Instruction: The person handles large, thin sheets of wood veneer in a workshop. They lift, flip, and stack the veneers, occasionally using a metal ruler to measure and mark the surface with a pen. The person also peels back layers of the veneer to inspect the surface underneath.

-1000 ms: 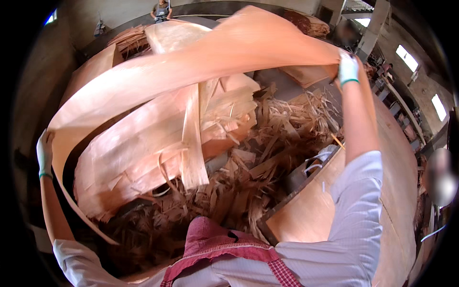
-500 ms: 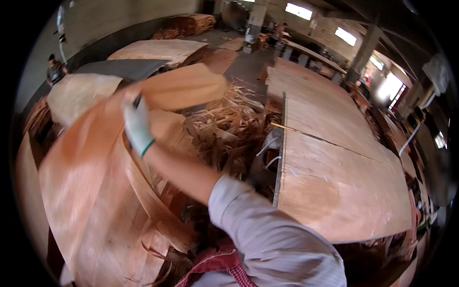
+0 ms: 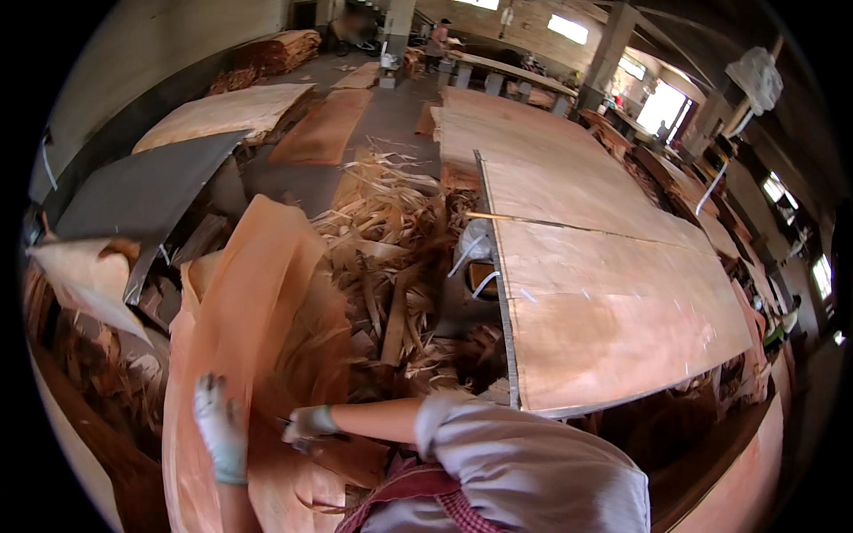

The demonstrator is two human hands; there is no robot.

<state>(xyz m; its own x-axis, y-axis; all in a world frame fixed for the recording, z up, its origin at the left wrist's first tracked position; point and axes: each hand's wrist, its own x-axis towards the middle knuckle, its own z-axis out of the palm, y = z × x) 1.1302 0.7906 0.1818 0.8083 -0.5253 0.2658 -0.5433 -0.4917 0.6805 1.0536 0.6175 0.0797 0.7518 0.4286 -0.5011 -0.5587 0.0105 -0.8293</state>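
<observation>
A: The fingers (image 3: 210,391) of the left hand (image 3: 218,426) are spread in a pale glove and lie flat against the big thin sheet of veneer (image 3: 244,355); whether they pinch it cannot be told. The right hand (image 3: 306,424), also gloved, is curled shut on the sheet's near edge, just right of the left one.

B: And where does that sheet sit?

A: It stands on the near left, bending up from the bottom of the view to a rounded top near the middle left. The largest thing is the long table (image 3: 604,293) on the right, covered with flat veneer panels (image 3: 551,204) running from near to far.

B: Between the two?

A: A heap of wood scraps (image 3: 391,258), splinters and strips, fills the middle. A dark flat board (image 3: 142,191) lies on the far left, with stacked veneer (image 3: 227,111) beyond it. A small white bag (image 3: 475,240) rests just beside the table's left edge.
</observation>
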